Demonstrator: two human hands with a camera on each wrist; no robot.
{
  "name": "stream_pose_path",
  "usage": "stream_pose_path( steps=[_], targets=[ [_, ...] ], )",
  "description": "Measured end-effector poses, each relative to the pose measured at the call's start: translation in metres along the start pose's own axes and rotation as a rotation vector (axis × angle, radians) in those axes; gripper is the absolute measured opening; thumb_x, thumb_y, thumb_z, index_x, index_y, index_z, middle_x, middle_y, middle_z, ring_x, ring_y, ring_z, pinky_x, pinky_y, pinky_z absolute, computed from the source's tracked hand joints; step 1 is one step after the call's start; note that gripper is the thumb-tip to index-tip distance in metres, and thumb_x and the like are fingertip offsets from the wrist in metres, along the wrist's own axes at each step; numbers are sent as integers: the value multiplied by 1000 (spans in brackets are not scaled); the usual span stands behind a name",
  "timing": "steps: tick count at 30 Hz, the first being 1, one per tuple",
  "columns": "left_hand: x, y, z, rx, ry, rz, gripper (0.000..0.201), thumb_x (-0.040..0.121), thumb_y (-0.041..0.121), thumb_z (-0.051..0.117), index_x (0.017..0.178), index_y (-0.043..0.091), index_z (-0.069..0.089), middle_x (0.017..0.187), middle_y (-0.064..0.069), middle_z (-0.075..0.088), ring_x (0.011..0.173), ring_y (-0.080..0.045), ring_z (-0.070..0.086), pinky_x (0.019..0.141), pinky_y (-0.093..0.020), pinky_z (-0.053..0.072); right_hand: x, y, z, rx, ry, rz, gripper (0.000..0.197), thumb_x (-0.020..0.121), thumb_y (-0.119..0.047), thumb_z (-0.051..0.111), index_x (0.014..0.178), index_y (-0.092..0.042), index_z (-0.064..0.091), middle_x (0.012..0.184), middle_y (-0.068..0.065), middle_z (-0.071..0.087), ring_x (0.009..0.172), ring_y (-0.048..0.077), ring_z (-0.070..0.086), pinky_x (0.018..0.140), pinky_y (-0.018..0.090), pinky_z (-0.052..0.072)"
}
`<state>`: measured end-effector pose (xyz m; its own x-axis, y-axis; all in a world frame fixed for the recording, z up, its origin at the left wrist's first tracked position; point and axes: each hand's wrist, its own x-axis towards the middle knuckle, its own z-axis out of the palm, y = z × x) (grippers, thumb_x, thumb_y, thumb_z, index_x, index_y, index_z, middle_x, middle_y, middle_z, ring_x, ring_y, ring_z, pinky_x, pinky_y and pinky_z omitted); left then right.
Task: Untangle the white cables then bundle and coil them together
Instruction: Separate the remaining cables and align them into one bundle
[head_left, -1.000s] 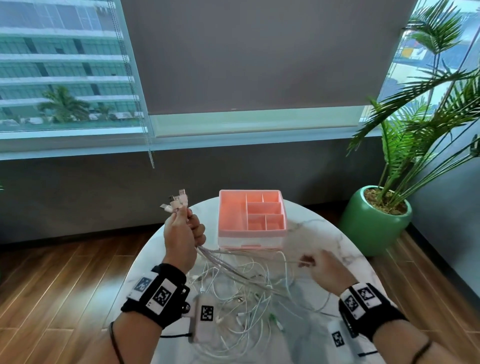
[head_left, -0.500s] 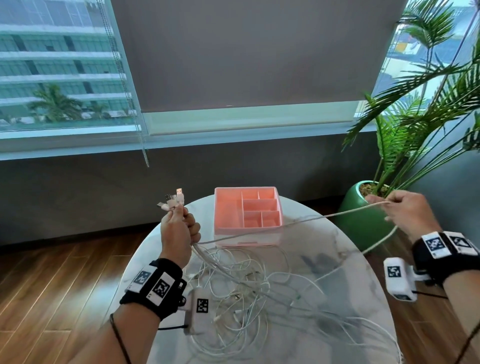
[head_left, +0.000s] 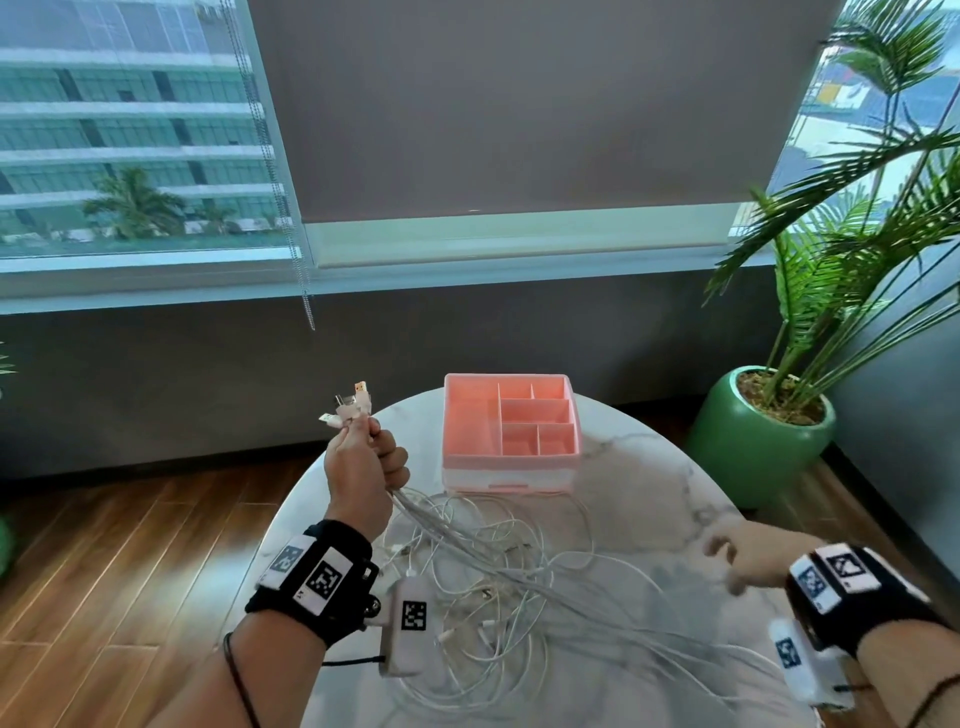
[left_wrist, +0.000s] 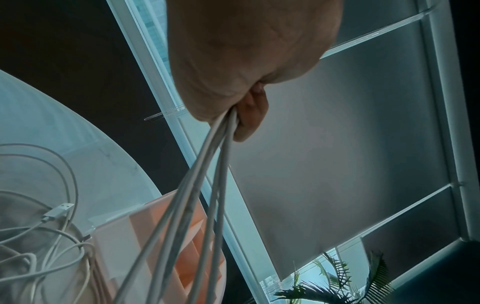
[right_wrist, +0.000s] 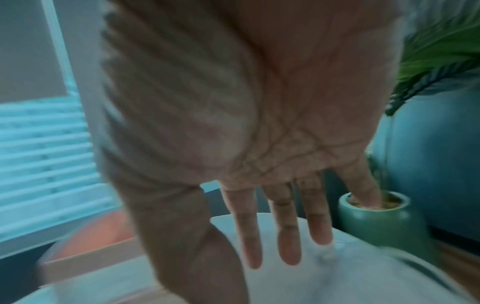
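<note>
Left hand (head_left: 363, 467) grips the plug ends of thin, limp, light white cables (head_left: 498, 577); right hand (head_left: 748, 561), fingers spread and empty, should pinch one strand near the snarl

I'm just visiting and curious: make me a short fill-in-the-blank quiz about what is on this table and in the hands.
The left hand grips the plug ends of several ____ cables.
The right hand, fingers straight, holds ____.
The organizer box on the marble table is ____ in colour.

Missing words: white; nothing; pink
</note>
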<state>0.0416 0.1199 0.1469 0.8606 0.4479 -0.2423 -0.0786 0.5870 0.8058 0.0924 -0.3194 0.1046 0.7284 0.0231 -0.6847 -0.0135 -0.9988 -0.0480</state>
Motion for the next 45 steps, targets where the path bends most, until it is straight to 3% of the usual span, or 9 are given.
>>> stream_pose_path(
  steps=[2, 7, 11, 23, 26, 29, 35, 40, 45],
  targets=[
    [-4, -1, 5, -14, -6, -10, 36, 106, 19, 33, 71, 21, 42, 52, 7, 29, 38, -6, 18, 37, -14, 17, -11, -45, 5, -60, 48, -162, 60, 72, -23, 67, 128, -35, 51, 139, -4, 54, 120, 16, 54, 98, 22, 43],
    [-17, -9, 26, -71, -42, -38, 37, 107, 20, 32, 70, 21, 41, 52, 7, 27, 39, -6, 17, 36, -14, 16, -60, -191, 16, 248, 238, -723, 63, 92, -50, 62, 146, -24, 41, 144, -6, 48, 126, 8, 47, 102, 23, 37],
    [-25, -16, 34, -116, -59, -30, 36, 107, 21, 31, 72, 21, 40, 51, 7, 29, 38, -6, 18, 36, -15, 15, -62, -259, 49, 563, 252, -911, 10, 103, -37, 46, 100, -29, 52, 86, -3, 61, 74, 10, 55, 72, 34, 50],
    [-18, -15, -27, 142, -76, 95, 35, 108, 18, 31, 74, 18, 37, 55, 5, 29, 42, -9, 23, 42, -19, 20, -13, -166, 89, 249, 349, -795, 57, 93, -69, 31, 84, -18, 54, 74, -3, 58, 66, 15, 52, 64, 29, 39],
    [-19, -15, -28, 257, -102, 144, 39, 110, 20, 31, 71, 17, 34, 54, 5, 29, 40, -8, 22, 40, -19, 21, -8, -142, 86, 216, 336, -741, 40, 98, -59, 39, 87, -25, 57, 74, -10, 57, 64, 4, 50, 63, 21, 38],
    [-19, -19, -32, 341, -105, 150, 41, 110, 23, 31, 70, 16, 33, 54, 5, 30, 39, -8, 22, 39, -19, 21, 0, -120, 76, 183, 357, -637, 28, 101, -44, 47, 95, -23, 64, 85, -3, 69, 78, 16, 62, 74, 33, 46],
    [-20, -30, -42, 338, -102, 77, 39, 110, 23, 31, 71, 17, 34, 56, 4, 29, 41, -8, 21, 40, -18, 19, 5, -73, 54, 153, 415, -420, 29, 98, -35, 49, 69, -33, 48, 69, -8, 58, 76, 22, 61, 73, 39, 46],
    [-22, -38, -46, 353, -102, 53, 39, 110, 22, 31, 72, 17, 34, 55, 4, 31, 41, -8, 22, 39, -18, 19, 6, -24, 39, 205, 362, -215, 66, 78, -78, 58, 57, -16, 50, 49, -2, 49, 41, 9, 46, 51, 32, 34],
    [-20, -37, -65, 320, -58, 6, 38, 109, 18, 30, 71, 19, 33, 57, 2, 25, 39, -7, 18, 38, -18, 19, -26, 33, 6, 112, 609, 58, 48, 85, -65, 53, 66, -22, 65, 69, 3, 66, 71, 28, 64, 65, 35, 52]
  ],
)
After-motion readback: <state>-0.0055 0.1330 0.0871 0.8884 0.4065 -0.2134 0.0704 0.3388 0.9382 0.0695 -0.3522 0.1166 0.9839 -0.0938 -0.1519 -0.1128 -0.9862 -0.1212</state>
